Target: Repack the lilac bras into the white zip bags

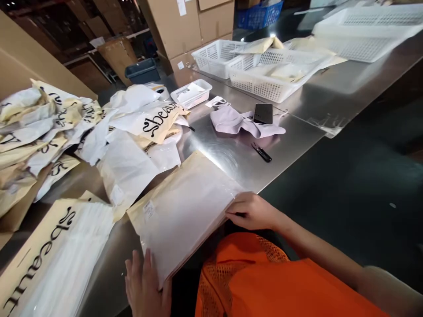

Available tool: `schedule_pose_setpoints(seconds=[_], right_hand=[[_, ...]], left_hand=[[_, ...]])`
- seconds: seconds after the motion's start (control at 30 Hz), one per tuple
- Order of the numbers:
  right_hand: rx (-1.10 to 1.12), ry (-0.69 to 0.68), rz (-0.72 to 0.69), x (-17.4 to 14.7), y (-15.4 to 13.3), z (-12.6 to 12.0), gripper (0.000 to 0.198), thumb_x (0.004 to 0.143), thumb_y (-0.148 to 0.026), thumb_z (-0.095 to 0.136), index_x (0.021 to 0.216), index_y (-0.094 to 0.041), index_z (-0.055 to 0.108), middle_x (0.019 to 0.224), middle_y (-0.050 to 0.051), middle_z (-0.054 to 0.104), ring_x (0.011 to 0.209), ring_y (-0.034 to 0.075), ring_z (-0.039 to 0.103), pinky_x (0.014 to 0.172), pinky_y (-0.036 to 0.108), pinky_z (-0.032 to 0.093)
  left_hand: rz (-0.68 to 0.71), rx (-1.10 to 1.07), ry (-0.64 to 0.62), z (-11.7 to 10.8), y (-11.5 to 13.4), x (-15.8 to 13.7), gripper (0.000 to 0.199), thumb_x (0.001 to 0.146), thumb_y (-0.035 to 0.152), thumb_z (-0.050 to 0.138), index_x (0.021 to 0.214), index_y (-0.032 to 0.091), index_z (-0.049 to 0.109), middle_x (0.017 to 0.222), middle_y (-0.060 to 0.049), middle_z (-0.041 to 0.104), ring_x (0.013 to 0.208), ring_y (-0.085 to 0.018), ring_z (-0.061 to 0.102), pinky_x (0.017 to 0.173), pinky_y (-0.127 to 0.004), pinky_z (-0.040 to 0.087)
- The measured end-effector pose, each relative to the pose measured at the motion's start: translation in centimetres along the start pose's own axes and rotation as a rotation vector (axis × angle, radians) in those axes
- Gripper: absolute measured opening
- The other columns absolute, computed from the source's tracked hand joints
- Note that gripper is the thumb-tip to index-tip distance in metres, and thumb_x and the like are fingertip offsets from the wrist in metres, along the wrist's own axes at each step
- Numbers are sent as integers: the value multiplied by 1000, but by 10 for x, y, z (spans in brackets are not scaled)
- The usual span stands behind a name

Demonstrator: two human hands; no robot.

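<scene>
We see a cream packet [185, 211] under white film, black script on cream bags [158, 123], and an orange mesh vest [264, 277].

Stack of flat packaged bags [185, 211], clear plastic over cream paper, lies flat at near table edge, turned at an angle. Small white label near its upper left corner (print too small to read). Lower corner overhangs the edge. Left hand [145, 286] touches bottom corner, right hand [253, 211] grips right edge.

Glossy plastic bag [180, 215], shiny metal table [231, 154]
</scene>
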State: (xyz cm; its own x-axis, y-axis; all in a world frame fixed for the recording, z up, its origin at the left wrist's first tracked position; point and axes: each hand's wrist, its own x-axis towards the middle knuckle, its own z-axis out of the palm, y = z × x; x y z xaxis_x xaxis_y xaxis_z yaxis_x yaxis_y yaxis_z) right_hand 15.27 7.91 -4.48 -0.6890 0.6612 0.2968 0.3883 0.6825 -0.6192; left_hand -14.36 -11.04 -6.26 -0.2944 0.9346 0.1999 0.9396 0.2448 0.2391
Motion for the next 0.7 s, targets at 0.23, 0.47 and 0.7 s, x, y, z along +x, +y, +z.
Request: schedule_pose_setpoints(seconds=[0.23, 0.47, 0.7], right_hand=[[-122, 172, 767, -5, 9, -22, 46, 88, -62, 49, 81, -18, 60, 61, 1, 59, 52, 11, 51, 53, 22, 31], [229, -182, 826, 4, 21, -32, 46, 86, -59, 48, 66, -18, 45, 61, -2, 58, 48, 11, 57, 53, 22, 39], [-169, -275, 808, 1, 32, -30, 46, 85, -60, 43, 64, -20, 52, 66, 4, 63, 62, 17, 60, 60, 27, 36]], left_hand=[[-780, -528, -165, -8, 4, -7, 94, 69, 71, 64, 146, 23, 40, 123, -14, 62, 86, -27, 66, 70, -38, 55], [-923, -1013, -190, -4, -3, -12, 117, 52, 65, 80, 149, 22, 31, 52, 4, 56, 38, -12, 43, 32, -17, 23], [-959, -1001, -140, 7, -8, -19, 72, 57, 72, 73, 100, 15, 57, 53, 1, 58, 38, -12, 46, 35, -20, 29]])
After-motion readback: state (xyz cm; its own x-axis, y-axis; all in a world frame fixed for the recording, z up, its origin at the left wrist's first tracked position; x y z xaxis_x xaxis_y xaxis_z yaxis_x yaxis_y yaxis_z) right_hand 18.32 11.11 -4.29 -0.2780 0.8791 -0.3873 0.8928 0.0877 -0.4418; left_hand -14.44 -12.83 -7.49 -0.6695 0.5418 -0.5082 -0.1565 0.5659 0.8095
